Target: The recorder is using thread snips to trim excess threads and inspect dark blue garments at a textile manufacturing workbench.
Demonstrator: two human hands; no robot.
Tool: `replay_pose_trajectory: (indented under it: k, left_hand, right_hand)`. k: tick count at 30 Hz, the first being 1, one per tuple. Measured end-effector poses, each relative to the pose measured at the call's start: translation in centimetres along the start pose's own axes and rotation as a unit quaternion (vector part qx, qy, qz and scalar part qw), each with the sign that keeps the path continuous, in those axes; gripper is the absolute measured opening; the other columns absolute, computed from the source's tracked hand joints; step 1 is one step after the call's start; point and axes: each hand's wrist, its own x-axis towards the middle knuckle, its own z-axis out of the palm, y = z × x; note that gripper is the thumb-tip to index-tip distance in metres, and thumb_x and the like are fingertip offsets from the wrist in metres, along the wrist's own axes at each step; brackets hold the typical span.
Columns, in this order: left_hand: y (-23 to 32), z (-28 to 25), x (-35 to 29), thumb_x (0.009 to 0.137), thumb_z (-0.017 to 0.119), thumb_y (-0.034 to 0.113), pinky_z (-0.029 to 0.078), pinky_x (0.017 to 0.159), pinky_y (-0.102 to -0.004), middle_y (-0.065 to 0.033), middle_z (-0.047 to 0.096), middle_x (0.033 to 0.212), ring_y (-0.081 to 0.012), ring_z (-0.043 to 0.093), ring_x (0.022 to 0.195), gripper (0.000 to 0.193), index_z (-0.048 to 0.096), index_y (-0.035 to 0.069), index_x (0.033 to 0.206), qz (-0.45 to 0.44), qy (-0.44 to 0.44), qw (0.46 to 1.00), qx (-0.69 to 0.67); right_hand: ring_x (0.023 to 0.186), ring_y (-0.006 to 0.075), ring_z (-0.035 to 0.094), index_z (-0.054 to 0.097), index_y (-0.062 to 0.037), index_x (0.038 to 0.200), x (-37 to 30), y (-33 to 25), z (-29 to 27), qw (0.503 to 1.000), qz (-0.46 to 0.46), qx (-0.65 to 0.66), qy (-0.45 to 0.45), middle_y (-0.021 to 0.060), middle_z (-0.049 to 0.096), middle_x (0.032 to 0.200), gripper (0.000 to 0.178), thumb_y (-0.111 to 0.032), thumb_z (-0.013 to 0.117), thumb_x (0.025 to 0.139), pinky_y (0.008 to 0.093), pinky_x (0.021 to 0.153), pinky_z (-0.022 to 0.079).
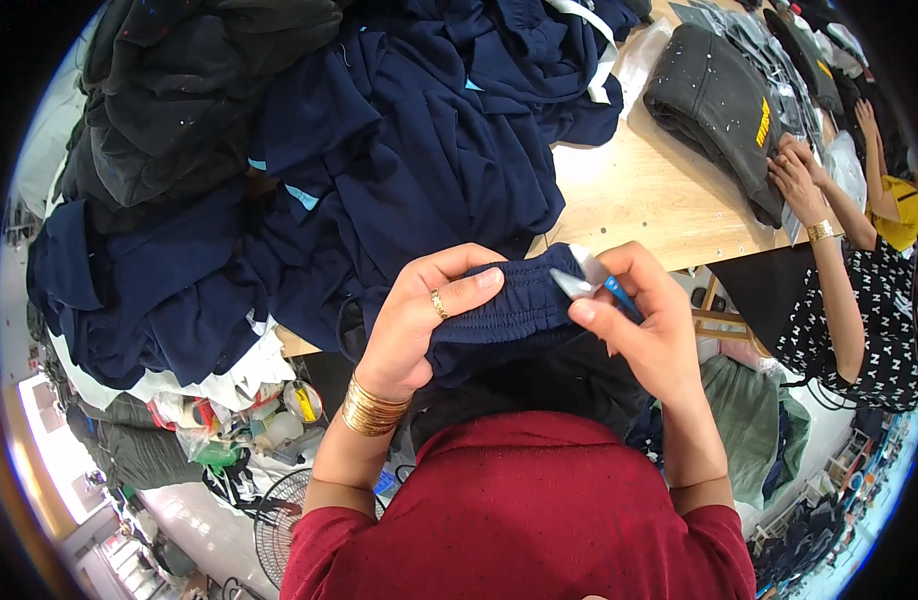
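My left hand (pixel 434 305) is closed on the gathered elastic waistband of a navy garment (pixel 509 300), its thumb lying on top of the band. Between the thumb and fingers of my right hand (pixel 644 310) is a pair of thread snips (pixel 617 292) with a blue handle and short metal blades. The blades are apart and lie at the right end of the waistband. The rest of the garment hangs below the band, partly hidden by my hands and merging with dark cloth at my lap.
A large heap of navy garments (pixel 409 150) and a black pile (pixel 179 110) cover the table's left. On the wooden tabletop (pixel 619 195) lies a folded dark garment (pixel 714 110), touched by a co-worker's hands (pixel 799 180) at right. A fan (pixel 284 520) stands low left.
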Motion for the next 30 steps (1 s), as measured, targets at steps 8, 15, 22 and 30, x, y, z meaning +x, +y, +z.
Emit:
replay_pose_trajectory:
  k: [8, 15, 22, 30]
  left_hand:
    - [0.2, -0.2, -0.2, 0.086, 0.058, 0.011, 0.047, 0.073, -0.02, -0.0048, 0.065, 0.087, -0.0084, 0.061, 0.077, 0.018, 0.061, -0.002, 0.097, 0.019, 0.006, 0.999, 0.051]
    - [0.1, 0.0, -0.4, 0.085, 0.058, 0.009, 0.047, 0.073, -0.0199, -0.0052, 0.065, 0.087, -0.0084, 0.061, 0.076, 0.016, 0.062, -0.003, 0.096, 0.029, 0.009, 0.998, 0.051]
    - [-0.1, 0.0, -0.3, 0.085, 0.059, 0.009, 0.047, 0.072, -0.0198, -0.005, 0.065, 0.086, -0.0082, 0.06, 0.075, 0.015, 0.062, -0.002, 0.095, 0.043, 0.028, 0.996, 0.073]
    - [0.1, 0.2, -0.2, 0.086, 0.058, 0.009, 0.047, 0.071, -0.0196, -0.005, 0.065, 0.086, -0.0081, 0.061, 0.075, 0.015, 0.062, -0.003, 0.096, 0.032, 0.024, 0.997, 0.065]
  right_hand:
    - [0.058, 0.0044, 0.051, 0.055, -0.0043, 0.093, -0.4, -1.3, 0.1, 0.99, -0.008, -0.144, -0.001, 0.0012, 0.056, 0.065, 0.026, -0.02, 0.071, 0.079, 0.0207, 0.055, 0.042]
    - [0.06, 0.0098, 0.06, 0.055, -0.0046, 0.095, -0.5, -1.1, 0.2, 0.985, -0.028, -0.172, 0.015, 0.005, 0.061, 0.069, 0.027, -0.021, 0.071, 0.079, 0.0234, 0.054, 0.046]
    - [0.059, 0.0173, 0.063, 0.055, -0.0046, 0.095, -0.6, -0.4, 0.8, 0.962, -0.102, -0.244, 0.067, 0.0094, 0.063, 0.07, 0.026, -0.021, 0.069, 0.08, 0.0259, 0.053, 0.048]
    - [0.058, 0.0187, 0.063, 0.055, -0.0042, 0.094, -0.7, -0.4, 0.6, 0.969, -0.081, -0.222, 0.065, 0.0099, 0.063, 0.071, 0.027, -0.02, 0.07, 0.079, 0.0261, 0.053, 0.048]
